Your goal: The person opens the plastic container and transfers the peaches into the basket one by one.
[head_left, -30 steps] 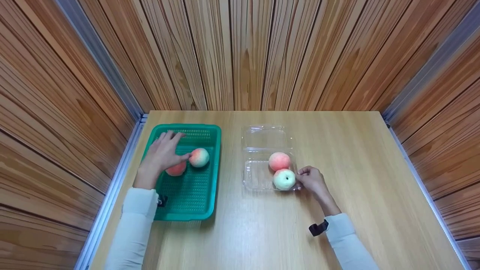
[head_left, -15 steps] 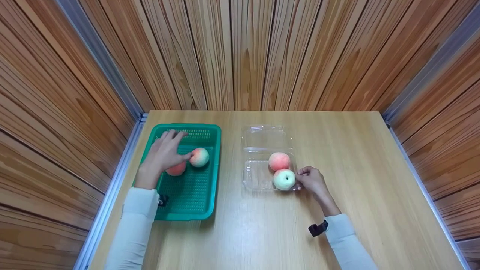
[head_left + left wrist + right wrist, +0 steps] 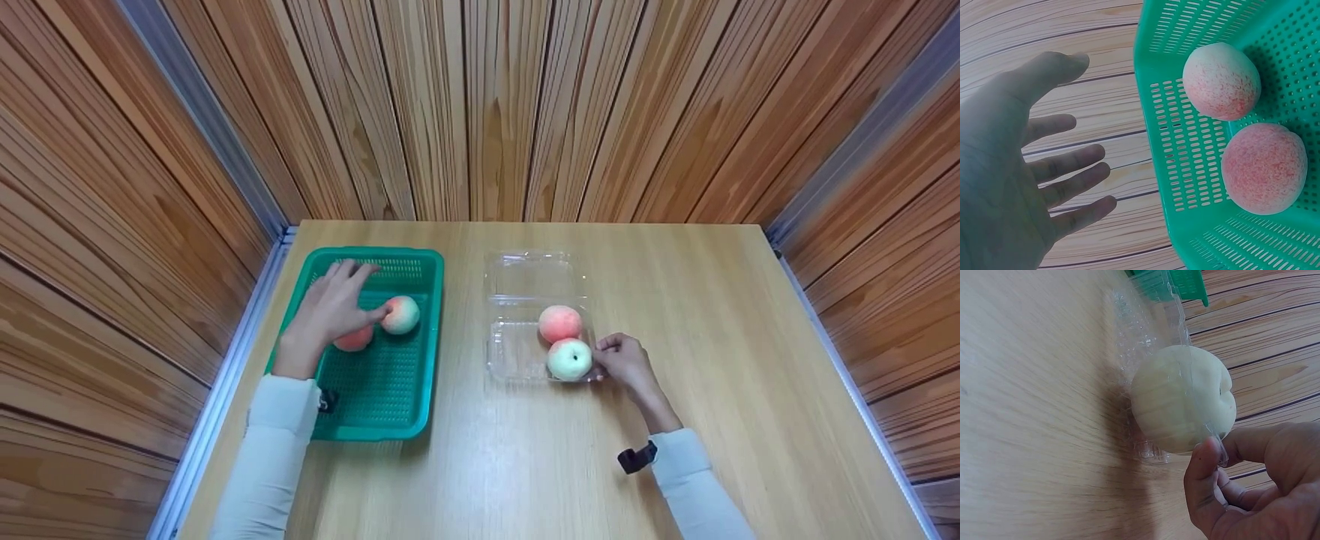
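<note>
My left hand (image 3: pixel 330 311) hovers over the green basket (image 3: pixel 375 431) with its fingers spread and nothing in its grasp. In the head view its thumb overlaps the edge of a pale, red-blushed peach (image 3: pixel 400 315). A redder peach (image 3: pixel 354 339) in the basket is partly hidden beneath that hand. The left wrist view has the open palm (image 3: pixel 1010 163) apart from both peaches. My right hand (image 3: pixel 626 360) pinches the corner of a clear plastic clamshell box (image 3: pixel 514 352) between thumb and fingers. A pale peach (image 3: pixel 1179 399) lies inside against that corner, and a pinkish peach (image 3: pixel 560 324) sits behind it.
The box's clear lid (image 3: pixel 529 276) lies folded back toward the far side of the wooden table (image 3: pixel 495 465). Wood-panelled walls (image 3: pixel 495 112) stand behind and at both sides, with metal rails (image 3: pixel 225 420) along the table's sides.
My left hand has shifted very slightly to the right over the basket. The right hand keeps its pinch on the box, and the peaches stay in place.
</note>
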{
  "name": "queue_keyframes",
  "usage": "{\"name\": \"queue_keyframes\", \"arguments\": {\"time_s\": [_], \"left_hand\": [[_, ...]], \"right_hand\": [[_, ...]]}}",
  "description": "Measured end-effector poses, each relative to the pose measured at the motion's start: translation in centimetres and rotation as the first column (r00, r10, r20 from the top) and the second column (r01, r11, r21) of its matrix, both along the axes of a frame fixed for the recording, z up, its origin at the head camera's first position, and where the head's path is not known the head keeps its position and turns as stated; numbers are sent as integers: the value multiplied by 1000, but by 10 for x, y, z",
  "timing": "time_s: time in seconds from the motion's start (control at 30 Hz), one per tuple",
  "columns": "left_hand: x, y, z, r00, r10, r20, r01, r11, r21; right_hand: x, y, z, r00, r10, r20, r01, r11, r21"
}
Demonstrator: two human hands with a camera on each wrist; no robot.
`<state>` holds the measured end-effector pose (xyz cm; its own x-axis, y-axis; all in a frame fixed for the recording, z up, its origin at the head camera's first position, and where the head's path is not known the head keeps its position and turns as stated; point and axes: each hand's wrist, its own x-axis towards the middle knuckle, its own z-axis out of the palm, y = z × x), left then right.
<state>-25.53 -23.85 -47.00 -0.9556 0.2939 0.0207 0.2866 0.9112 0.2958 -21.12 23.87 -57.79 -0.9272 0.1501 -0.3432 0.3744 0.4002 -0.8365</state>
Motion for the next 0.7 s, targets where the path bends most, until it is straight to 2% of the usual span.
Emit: {"name": "queue_keyframes", "arguments": {"time_s": [0.37, 0.57, 0.7], "left_hand": [[1, 4, 1, 1000, -4, -3, 4, 1000, -14], [2, 7, 3, 999, -16, -32, 16, 1000, -3], [2, 9, 5, 999, -23, -36, 23, 1000, 0]], "right_hand": [[0, 0, 0, 1000, 5, 19, -5, 1000, -11], [-1, 1, -1, 1000, -12, 6, 12, 997, -79], [-1, 1, -3, 1000, -18, 7, 18, 996, -86]]}}
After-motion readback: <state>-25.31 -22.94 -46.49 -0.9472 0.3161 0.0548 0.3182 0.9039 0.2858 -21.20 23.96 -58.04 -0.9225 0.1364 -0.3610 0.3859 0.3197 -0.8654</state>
